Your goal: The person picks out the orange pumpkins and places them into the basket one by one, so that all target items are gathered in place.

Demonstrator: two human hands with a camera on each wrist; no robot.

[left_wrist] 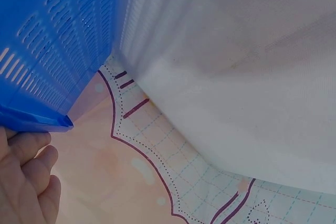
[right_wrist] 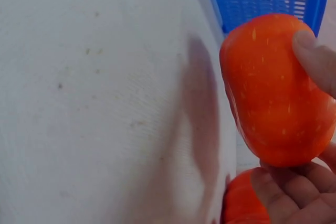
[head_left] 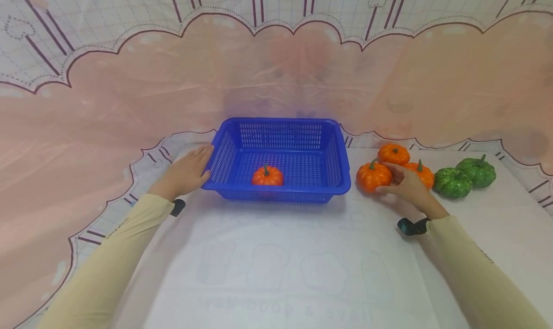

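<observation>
My right hand (head_left: 406,185) grips a small orange pumpkin (head_left: 373,177) with a green stem, just right of the blue basket (head_left: 276,189). In the right wrist view, the thumb presses one side of that pumpkin (right_wrist: 278,90) and the fingers bear on its other side. Another orange pumpkin (head_left: 267,176) sits inside the basket near its front wall. On the basket's left rim rests my left hand (head_left: 186,173), its fingers extended. Seen from the left wrist, those fingers (left_wrist: 34,156) touch the rim's edge.
Behind the right hand lie two more orange pumpkins, one at the back (head_left: 393,154) and one partly hidden (head_left: 422,175). Farther right are two green pumpkins (head_left: 452,183) (head_left: 477,171). A patterned cloth (head_left: 276,74) rises behind the white table (head_left: 268,252).
</observation>
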